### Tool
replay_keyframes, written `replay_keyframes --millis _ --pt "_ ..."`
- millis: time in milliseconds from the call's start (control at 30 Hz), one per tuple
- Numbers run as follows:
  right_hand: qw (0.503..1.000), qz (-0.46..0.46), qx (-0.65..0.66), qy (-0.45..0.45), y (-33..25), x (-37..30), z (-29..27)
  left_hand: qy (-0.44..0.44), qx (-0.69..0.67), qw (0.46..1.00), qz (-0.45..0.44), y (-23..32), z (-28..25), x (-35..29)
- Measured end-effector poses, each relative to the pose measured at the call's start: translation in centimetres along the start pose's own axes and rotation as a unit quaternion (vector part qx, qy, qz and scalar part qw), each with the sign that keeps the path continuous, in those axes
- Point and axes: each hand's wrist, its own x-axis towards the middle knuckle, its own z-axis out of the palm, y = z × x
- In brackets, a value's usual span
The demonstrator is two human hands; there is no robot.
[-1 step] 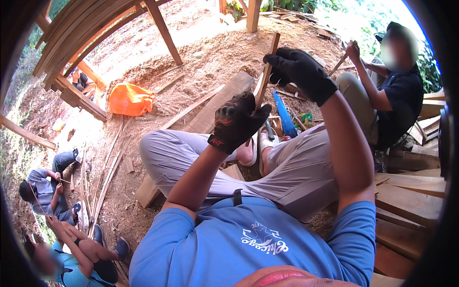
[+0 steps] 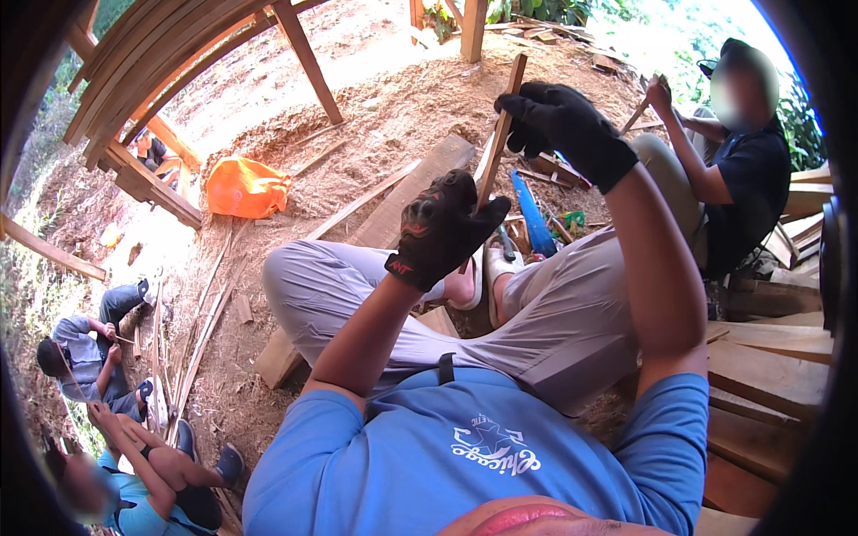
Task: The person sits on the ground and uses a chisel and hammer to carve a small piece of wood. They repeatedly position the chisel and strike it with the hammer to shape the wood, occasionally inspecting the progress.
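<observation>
A narrow wooden stick (image 2: 489, 166) stands tilted in front of me, its upper end leaning away to the right. My left hand (image 2: 444, 223), in a black glove, is closed round its lower part. Near the upper end, my right hand (image 2: 565, 132), gloved in black too, has its fingers curled against the stick. Whether anything small sits under those fingers is hidden. Beneath the hands, a thick wooden plank (image 2: 413, 198) lies on the ground beyond my bent knee.
A blue tool-like piece (image 2: 534, 214) lies near my feet. Stacked boards (image 2: 769, 371) are at my right. An orange bag (image 2: 247, 187) rests on wood shavings. One person (image 2: 746, 170) sits at the right, others (image 2: 85, 357) at the left. A timber frame (image 2: 308, 62) stands behind.
My right hand and forearm have shifted slightly to the right, and the stick's upper end has risen a little. My left hand stays round the stick.
</observation>
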Motion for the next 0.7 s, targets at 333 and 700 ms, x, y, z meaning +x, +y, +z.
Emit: replay_keyframes --millis 333,700 --pt "0.972 -0.065 0.208 -0.083 1.5 -1.8 -3.4 -0.164 -0.449 0.861 -0.174 2.3 -3.8 -1.2" --pt "0.908 -0.073 -0.307 0.275 4.9 6.7 -6.3 -0.189 -0.45 0.831 -0.268 -5.7 3.1 5.9"
